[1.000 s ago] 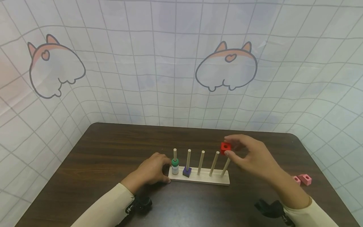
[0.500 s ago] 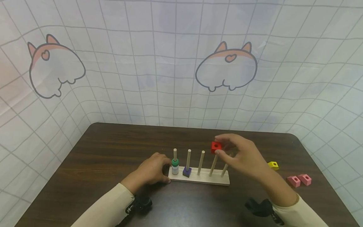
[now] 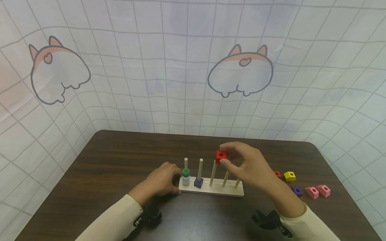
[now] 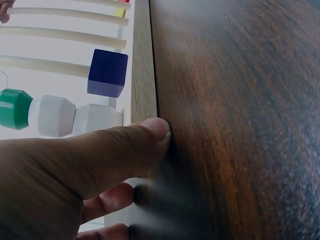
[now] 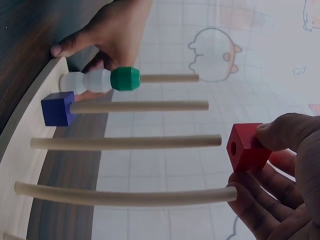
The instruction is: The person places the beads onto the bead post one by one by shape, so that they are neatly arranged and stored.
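**Red cube (image 3: 221,156) in the pinch, bare peg tip close by**

Head view. My right hand (image 3: 245,163) pinched the cube between thumb and fingers, over the wooden rack (image 3: 221,191) and by the top of its third peg (image 3: 212,175). Lower and left of the pinch, my left hand (image 3: 163,179) gripped the rack's end, thumb in front. Right of the pinch, past the wrist, lay loose pieces: yellow (image 3: 290,176), purple (image 3: 297,191), pink (image 3: 312,192).

Left wrist view. Thumb pressed at the base's corner. Judgement: were that hold to slacken, a knock up high could skid or tip so narrow a base. Base pale and grained; table (image 4: 235,130) dark, streaked, glossy. Just beyond the thumb, faceted beads, white (image 4: 56,116) and green (image 4: 14,108); past them a flat-faced purple cube (image 4: 107,74).

Right wrist view. The hole faced the third peg, a gap between, slightly off line; pushed so, its rim would likely catch. The fourth peg's (image 5: 125,197) tip sat at my fingertips, contact uncertain; a brush there might jar the rack. Red faces looked smooth, perhaps slippery; pegs were plain round dowel.
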